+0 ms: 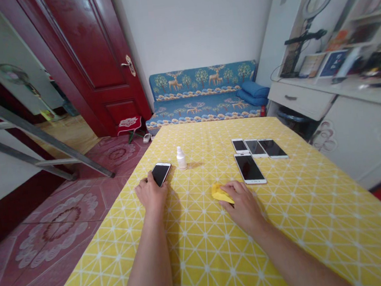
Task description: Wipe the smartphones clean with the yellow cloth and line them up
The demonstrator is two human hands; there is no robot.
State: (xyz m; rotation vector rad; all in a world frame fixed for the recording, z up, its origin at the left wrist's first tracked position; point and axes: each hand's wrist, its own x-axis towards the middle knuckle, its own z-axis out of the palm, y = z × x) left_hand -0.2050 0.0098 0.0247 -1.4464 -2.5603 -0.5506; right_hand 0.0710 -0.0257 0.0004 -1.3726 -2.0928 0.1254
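Note:
My left hand grips a white-edged smartphone by its sides, its dark screen facing up, at the left part of the table. In my right hand a crumpled yellow cloth is pinched between thumb and fingers, low over the tablecloth. A small white bottle stands upright just right of the held phone. Beyond my right hand lies a larger white phone, screen up. Behind it, three more devices lie side by side: a small phone, a middle phone and a wider one.
A yellow patterned tablecloth covers the table. Past its far edge is a blue sofa with deer prints. A white cabinet stands right, a red stool and metal ladder-like frame left.

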